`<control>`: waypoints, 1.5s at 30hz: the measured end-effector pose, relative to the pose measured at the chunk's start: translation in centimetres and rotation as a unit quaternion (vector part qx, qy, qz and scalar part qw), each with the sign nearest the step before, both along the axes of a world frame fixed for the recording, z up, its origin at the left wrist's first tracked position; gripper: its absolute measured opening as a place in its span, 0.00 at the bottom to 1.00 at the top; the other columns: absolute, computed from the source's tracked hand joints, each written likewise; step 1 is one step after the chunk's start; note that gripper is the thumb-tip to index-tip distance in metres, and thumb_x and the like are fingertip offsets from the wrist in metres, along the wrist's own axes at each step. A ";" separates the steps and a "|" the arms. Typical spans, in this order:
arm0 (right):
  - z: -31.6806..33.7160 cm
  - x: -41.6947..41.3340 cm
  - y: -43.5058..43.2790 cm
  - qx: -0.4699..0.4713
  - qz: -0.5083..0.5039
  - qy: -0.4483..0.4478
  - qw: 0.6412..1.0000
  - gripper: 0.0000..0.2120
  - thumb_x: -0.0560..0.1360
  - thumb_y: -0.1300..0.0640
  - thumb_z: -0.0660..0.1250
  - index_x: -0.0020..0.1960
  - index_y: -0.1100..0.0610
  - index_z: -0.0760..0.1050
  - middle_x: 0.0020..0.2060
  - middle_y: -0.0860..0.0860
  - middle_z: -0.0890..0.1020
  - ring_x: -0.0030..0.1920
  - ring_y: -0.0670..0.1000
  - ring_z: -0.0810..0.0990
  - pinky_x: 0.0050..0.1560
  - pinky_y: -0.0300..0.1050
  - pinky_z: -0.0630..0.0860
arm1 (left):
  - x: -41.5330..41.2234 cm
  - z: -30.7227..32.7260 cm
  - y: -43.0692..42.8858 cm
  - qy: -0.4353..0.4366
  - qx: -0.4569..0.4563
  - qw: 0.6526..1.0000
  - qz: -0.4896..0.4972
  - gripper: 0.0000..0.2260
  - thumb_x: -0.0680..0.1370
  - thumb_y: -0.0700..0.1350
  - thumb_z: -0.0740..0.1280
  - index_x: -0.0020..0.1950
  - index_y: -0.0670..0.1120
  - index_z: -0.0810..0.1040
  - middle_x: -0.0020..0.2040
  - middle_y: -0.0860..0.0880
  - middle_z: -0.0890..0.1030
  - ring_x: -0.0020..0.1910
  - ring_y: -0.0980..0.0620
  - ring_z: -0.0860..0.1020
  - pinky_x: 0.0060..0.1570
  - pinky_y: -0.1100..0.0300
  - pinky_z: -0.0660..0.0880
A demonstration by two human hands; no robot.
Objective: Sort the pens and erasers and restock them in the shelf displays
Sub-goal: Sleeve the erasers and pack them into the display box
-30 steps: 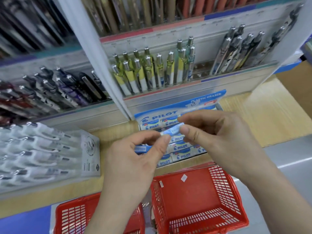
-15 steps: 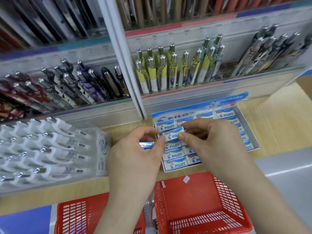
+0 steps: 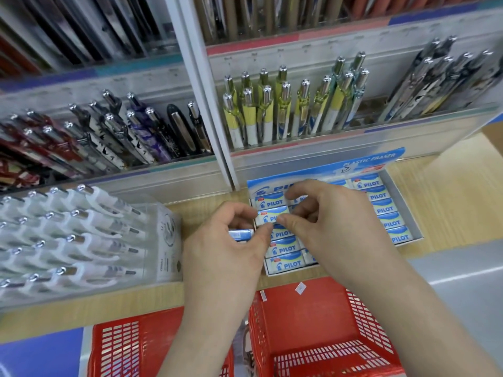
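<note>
Blue-and-white sleeved eraser, pinched level between my left hand and right hand, meets the left column of the cardboard display box to seat flat; my left palm grips 1 spare eraser.

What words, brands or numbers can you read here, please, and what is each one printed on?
"PILOT": wrappers of the erasers in the display box, and the eraser pinched by the left hand and right hand.
"PLASTIC ERASER": the box's blue header card.
"PI", rest hidden by the right hand: same card.
Unreadable: print on the clear pen case; stickers on the red basket.
</note>
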State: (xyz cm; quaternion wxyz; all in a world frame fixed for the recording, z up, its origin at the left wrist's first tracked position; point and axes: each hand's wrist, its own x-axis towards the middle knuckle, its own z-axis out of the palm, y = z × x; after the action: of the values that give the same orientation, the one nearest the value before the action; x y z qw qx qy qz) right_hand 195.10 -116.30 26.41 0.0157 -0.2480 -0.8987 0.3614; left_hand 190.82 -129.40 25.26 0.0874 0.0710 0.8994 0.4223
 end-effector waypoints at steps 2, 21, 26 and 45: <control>0.1 0.3 0.2 -0.006 -0.007 0.014 1.000 0.10 0.71 0.47 0.71 0.51 0.47 0.78 0.34 0.44 0.83 0.38 0.45 0.79 0.45 0.45 0.76 | 0.1 0.2 -0.3 -0.005 0.013 1.000 0.000 0.06 0.68 0.53 0.74 0.39 0.56 0.78 0.37 0.64 0.80 0.38 0.68 0.77 0.35 0.74 0.70; 2.0 3.7 0.1 -0.329 -0.001 0.165 0.930 0.09 0.67 0.57 0.76 0.46 0.48 0.83 0.41 0.45 0.81 0.38 0.43 0.79 0.36 0.38 0.75 | 1.8 4.3 0.1 -0.208 0.305 0.929 -0.023 0.11 0.70 0.51 0.66 0.47 0.50 0.84 0.27 0.58 0.76 0.27 0.63 0.71 0.28 0.74 0.66; 1.4 3.5 -0.2 -0.530 -0.124 0.194 0.816 0.17 0.59 0.57 0.75 0.47 0.57 0.84 0.41 0.55 0.85 0.42 0.51 0.82 0.44 0.40 0.78 | 2.2 4.1 0.0 -0.180 0.299 0.936 -0.040 0.09 0.65 0.49 0.72 0.44 0.50 0.85 0.33 0.57 0.83 0.34 0.63 0.80 0.34 0.72 0.72; 1.4 3.1 0.3 -0.408 -0.098 0.100 0.902 0.05 0.64 0.59 0.75 0.38 0.58 0.82 0.33 0.55 0.84 0.32 0.51 0.82 0.35 0.40 0.80 | 1.4 1.9 -0.8 -0.065 0.167 0.982 -0.059 0.07 0.66 0.53 0.75 0.42 0.57 0.82 0.35 0.57 0.82 0.34 0.60 0.79 0.36 0.68 0.74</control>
State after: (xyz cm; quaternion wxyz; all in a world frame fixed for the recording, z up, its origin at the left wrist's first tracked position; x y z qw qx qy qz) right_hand 198.21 -115.97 27.83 0.0379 -0.2822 -0.6374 0.7160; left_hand 192.23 -130.19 27.19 0.1575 0.1101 0.8030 0.5641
